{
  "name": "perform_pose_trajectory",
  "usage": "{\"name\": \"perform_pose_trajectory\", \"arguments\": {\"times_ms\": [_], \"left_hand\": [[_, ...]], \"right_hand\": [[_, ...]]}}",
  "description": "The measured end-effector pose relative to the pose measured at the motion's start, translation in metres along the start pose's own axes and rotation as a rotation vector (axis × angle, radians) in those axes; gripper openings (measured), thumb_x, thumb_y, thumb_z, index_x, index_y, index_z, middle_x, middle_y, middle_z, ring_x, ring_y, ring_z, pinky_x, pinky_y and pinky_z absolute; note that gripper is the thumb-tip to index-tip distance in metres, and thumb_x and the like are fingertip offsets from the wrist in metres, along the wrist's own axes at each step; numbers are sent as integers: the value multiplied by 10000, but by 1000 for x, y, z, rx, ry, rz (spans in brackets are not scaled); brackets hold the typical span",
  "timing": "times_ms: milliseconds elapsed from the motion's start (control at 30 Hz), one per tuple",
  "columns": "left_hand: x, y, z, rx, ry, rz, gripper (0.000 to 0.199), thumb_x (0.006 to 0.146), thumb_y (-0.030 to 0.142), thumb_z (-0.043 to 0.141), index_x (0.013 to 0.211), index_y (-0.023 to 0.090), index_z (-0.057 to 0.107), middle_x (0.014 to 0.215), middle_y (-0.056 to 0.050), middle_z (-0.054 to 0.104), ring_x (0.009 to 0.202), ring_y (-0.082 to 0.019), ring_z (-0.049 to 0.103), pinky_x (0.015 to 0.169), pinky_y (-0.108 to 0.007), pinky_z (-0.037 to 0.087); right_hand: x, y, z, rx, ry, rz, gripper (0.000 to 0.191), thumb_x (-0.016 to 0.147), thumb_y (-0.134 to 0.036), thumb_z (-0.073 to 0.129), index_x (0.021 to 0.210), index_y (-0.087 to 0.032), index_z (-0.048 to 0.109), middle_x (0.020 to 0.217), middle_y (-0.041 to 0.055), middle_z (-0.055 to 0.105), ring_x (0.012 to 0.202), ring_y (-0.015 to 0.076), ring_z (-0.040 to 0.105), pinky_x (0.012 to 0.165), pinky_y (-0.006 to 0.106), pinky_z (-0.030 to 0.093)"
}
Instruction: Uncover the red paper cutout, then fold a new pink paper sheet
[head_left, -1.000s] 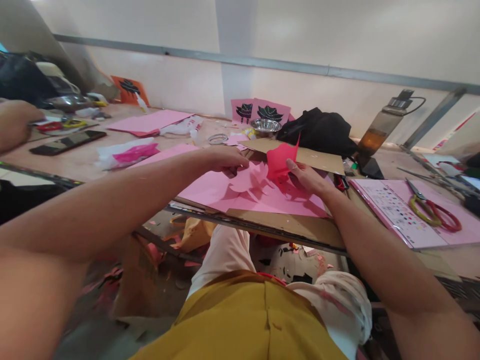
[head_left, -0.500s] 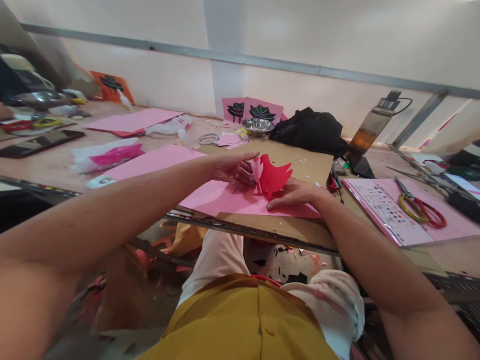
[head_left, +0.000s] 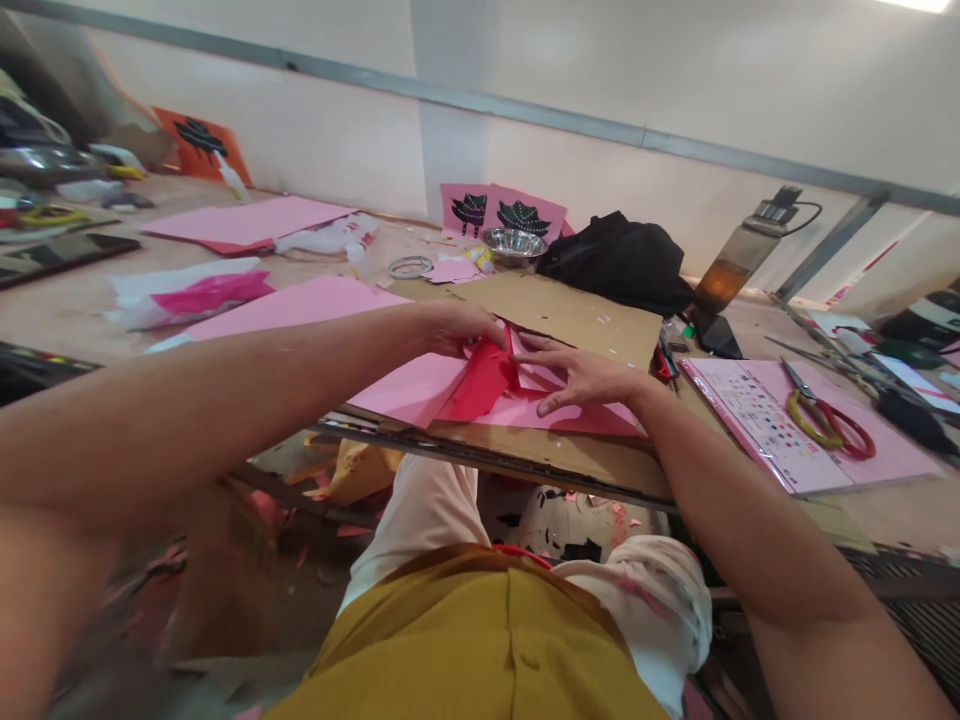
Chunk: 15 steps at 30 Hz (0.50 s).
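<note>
A red paper cutout point(head_left: 480, 382) leans over the pink card sheet point(head_left: 401, 390) at the table's front edge. My left hand point(head_left: 466, 326) has its curled fingers on the cutout's upper edge and grips it there. To the right, my right hand point(head_left: 581, 376) is open above the card, thumb spread from the other fingers. Its fingertips come close to the cutout's right side; whether they touch it I cannot tell. Under the card lies a brown cardboard sheet point(head_left: 570, 304).
Scissors point(head_left: 825, 415) lie on a wrapped pink pack point(head_left: 724, 405) at right. Behind are a metal bowl point(head_left: 514, 245), a black cloth point(head_left: 615, 262) and a drink bottle point(head_left: 739, 255). More pink sheets point(head_left: 300, 305) and a plastic bag point(head_left: 191, 290) are at left.
The red cutout has swung from upright on the right to a leftward tilt, low over the card. My right hand has lifted and spread its fingers. The camera view has shifted slightly.
</note>
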<state>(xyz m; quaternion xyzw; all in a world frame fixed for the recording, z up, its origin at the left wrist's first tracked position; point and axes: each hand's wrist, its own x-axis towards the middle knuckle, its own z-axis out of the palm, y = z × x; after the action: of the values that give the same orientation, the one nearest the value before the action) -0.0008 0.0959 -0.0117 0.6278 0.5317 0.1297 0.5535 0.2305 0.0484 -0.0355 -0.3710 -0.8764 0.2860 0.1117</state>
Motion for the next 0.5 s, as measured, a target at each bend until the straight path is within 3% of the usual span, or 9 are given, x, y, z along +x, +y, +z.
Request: {"name": "perform_pose_trajectory", "arguments": {"times_ms": [67, 133, 200, 333, 500], "left_hand": [[-4, -8, -7, -48, 8, -7, 307, 623, 98, 739, 893, 202, 637, 776, -35, 742, 747, -218, 751, 607, -249, 586], [-7, -17, -16, -112, 21, -31, 356, 595, 78, 720, 911, 214, 626, 803, -37, 762, 779, -244, 768, 614, -267, 599], [-10, -25, -25, -166, 15, -68, 368, 587, 81, 704, 922, 220, 638, 842, -44, 781, 821, -278, 780, 609, -289, 607], [-17, -32, -37, -225, -8, -86, 349, 607, 97, 719, 933, 212, 672, 909, -62, 798, 866, -290, 782, 604, -282, 606], [-24, -28, -44, -276, 73, -86, 276, 701, 47, 729, 949, 156, 674, 816, -64, 776, 714, -207, 736, 620, -250, 595]], "right_hand": [[-3, 1, -7, 39, 67, 15, 720, 820, -556, 824, 1473, -314, 638, 1655, 66, 477, 1559, 310, 391, 1279, 473, 306], [-5, 1, -11, 84, 210, 66, 505, 969, -525, 653, 1417, -293, 690, 1556, 63, 596, 1476, 283, 508, 1243, 454, 371], [-7, 1, -14, 102, 355, 126, 427, 1034, -481, 548, 1347, -262, 740, 1453, 73, 682, 1381, 273, 599, 1197, 445, 430], [-8, 0, -15, 54, 449, 200, 375, 971, -407, 675, 1290, -234, 768, 1381, 94, 725, 1286, 278, 663, 1157, 446, 466], [-8, 3, -25, -21, 548, 267, 321, 968, -290, 664, 1258, -213, 779, 1350, 101, 740, 1276, 255, 668, 1161, 427, 454]]}}
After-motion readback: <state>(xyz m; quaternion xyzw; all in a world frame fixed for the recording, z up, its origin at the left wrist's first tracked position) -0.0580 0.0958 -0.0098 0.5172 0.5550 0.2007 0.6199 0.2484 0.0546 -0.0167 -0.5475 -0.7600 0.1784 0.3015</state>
